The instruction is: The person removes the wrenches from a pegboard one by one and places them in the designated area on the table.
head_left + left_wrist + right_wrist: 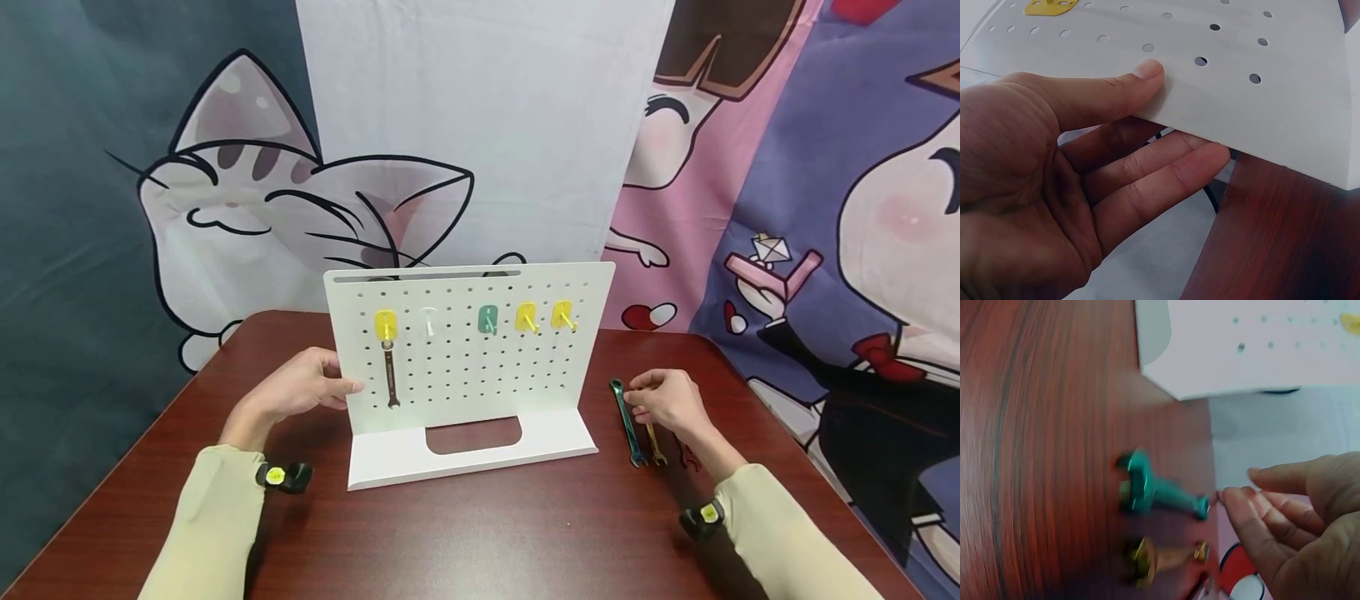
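My left hand [303, 385] grips the left edge of a white pegboard stand [465, 379], thumb [1147, 78] on the front and the other fingers behind. A dark combination wrench [391, 375] hangs from the leftmost yellow hook [386, 325], its open end down. Right of the board, my right hand [670, 402] hovers over the wrenches on the table, its fingers loosely bent with nothing between them. Nearest its fingertips lies a green combination wrench [627, 423]. Beside that are a gold wrench [656, 446] and a red wrench [688, 457], both partly hidden under the hand in the head view.
The board also carries a white hook [429, 321], a green hook [487, 320] and two more yellow hooks [527, 317], all bare. Its white base rests on a dark red wooden table [480, 533]. A cartoon-printed cloth [487, 125] hangs behind.
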A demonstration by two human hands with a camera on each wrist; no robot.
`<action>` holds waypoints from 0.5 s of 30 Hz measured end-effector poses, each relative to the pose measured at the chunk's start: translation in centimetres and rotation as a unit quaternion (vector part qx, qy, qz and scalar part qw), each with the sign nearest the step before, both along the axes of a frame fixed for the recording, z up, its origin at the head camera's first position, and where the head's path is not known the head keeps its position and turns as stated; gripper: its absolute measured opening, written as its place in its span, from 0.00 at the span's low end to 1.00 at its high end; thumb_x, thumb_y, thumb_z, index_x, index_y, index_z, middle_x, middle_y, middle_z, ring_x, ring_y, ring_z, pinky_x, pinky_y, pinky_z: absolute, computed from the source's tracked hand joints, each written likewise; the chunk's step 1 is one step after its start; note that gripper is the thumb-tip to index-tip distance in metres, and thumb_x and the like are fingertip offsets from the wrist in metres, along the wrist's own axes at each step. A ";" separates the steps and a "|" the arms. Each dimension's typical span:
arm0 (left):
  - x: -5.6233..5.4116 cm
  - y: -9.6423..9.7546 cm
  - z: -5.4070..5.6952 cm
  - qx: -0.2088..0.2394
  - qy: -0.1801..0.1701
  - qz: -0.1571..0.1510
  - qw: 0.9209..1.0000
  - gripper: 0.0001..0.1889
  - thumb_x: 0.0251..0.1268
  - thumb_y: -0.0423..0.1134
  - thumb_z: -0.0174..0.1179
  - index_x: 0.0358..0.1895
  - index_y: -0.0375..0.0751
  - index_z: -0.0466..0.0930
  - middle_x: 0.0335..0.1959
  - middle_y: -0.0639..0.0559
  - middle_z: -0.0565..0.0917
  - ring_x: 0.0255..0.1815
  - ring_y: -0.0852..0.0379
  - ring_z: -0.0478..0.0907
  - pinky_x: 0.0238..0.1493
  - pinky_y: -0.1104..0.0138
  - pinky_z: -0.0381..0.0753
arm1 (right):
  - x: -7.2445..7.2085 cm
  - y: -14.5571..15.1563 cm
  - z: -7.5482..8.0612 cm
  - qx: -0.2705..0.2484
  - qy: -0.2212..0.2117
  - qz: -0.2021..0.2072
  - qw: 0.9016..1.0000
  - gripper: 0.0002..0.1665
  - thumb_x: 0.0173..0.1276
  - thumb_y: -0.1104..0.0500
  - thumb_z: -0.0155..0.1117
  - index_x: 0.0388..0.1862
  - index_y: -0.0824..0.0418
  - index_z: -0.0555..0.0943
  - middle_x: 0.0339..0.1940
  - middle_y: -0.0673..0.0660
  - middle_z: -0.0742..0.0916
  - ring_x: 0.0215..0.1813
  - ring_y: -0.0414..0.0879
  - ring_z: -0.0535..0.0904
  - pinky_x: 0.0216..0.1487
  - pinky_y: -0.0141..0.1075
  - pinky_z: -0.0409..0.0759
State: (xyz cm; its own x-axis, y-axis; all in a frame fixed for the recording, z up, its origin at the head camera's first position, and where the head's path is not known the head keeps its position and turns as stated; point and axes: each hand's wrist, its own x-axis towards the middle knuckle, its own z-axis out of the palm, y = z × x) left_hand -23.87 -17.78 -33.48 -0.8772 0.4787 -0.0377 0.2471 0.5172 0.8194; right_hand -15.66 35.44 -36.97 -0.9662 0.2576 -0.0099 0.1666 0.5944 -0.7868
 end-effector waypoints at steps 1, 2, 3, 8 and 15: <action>0.0 0.0 0.0 0.001 -0.003 0.001 1.000 0.18 0.71 0.31 0.68 0.61 0.28 0.84 0.55 0.33 0.89 0.47 0.44 0.91 0.49 0.50 0.92 | 0.1 -0.5 0.2 -0.003 0.009 0.006 1.000 0.19 0.70 0.62 0.74 0.53 0.75 0.84 0.36 0.66 0.92 0.30 0.48 0.90 0.34 0.39 0.92; 0.0 0.0 0.0 0.001 -0.003 0.001 1.000 0.18 0.71 0.31 0.68 0.61 0.28 0.84 0.54 0.33 0.89 0.47 0.44 0.91 0.49 0.50 0.92 | 0.2 -1.0 0.4 -0.006 0.017 0.010 1.000 0.19 0.71 0.60 0.74 0.53 0.74 0.84 0.37 0.67 0.92 0.31 0.49 0.91 0.35 0.39 0.92; 0.0 0.0 0.1 0.001 -0.003 0.001 1.000 0.18 0.71 0.31 0.67 0.61 0.28 0.84 0.54 0.33 0.89 0.47 0.44 0.91 0.49 0.49 0.92 | 0.3 -1.6 0.6 -0.008 0.026 0.016 1.000 0.20 0.71 0.59 0.74 0.53 0.73 0.85 0.38 0.67 0.92 0.32 0.50 0.91 0.36 0.40 0.92; 0.0 0.0 0.1 0.004 0.000 -0.002 1.000 0.18 0.72 0.31 0.67 0.61 0.27 0.83 0.54 0.33 0.89 0.48 0.43 0.91 0.49 0.49 0.92 | 0.5 -5.3 1.2 -0.028 0.068 0.056 0.996 0.19 0.71 0.56 0.75 0.52 0.69 0.87 0.44 0.66 0.92 0.37 0.51 0.93 0.42 0.40 0.92; 0.0 0.1 0.0 0.006 -0.005 0.002 1.000 0.19 0.71 0.31 0.67 0.61 0.27 0.83 0.55 0.32 0.89 0.48 0.43 0.91 0.49 0.49 0.92 | 0.7 -11.1 1.8 -0.028 0.099 0.140 0.985 0.16 0.68 0.57 0.77 0.50 0.64 0.90 0.46 0.58 0.93 0.43 0.43 0.88 0.44 0.31 0.85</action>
State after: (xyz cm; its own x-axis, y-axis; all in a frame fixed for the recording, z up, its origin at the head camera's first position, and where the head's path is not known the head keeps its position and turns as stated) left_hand -23.87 -17.72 -33.46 -0.8788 0.4754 -0.0403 0.2368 0.5079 0.8282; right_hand -14.99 24.35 -35.13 -0.9837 -0.0139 0.1791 -0.1571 0.5499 -0.8203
